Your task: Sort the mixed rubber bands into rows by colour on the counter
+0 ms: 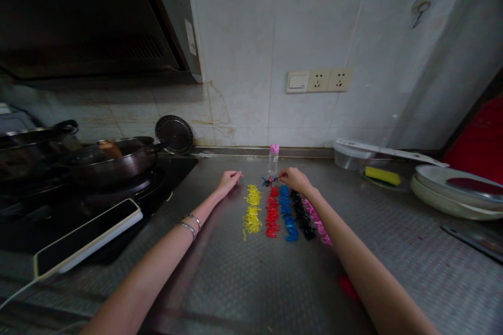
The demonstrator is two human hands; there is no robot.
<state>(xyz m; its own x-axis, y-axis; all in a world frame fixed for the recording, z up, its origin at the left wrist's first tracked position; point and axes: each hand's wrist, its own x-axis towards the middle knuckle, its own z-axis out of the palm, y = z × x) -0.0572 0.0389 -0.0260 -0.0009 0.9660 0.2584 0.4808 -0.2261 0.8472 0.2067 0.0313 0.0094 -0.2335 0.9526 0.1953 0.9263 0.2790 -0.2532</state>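
Note:
Small rubber-band-like loops lie sorted by colour in rows on the steel counter: a yellow row [252, 212], a red row [272, 213], a blue row [288, 213], a black row [303, 214] and a pink row [317, 220], partly behind my right forearm. Beyond them is a small mixed pile [268, 181], in front of a clear bottle with a pink cap [274, 159]. My right hand [294, 179] is closed in a pinch at the pile's right edge; what it pinches is too small to tell. Left of the yellow row, my left hand [230, 182] has its fingertips pressed together.
On the left, a pan [113, 159] sits on the stove and a white-edged phone [90, 235] lies by its edge, cable attached. At right are a clear ladle-like scoop [351, 156], a yellow sponge [382, 175], stacked plates [451, 193] and a dark flat blade [471, 241].

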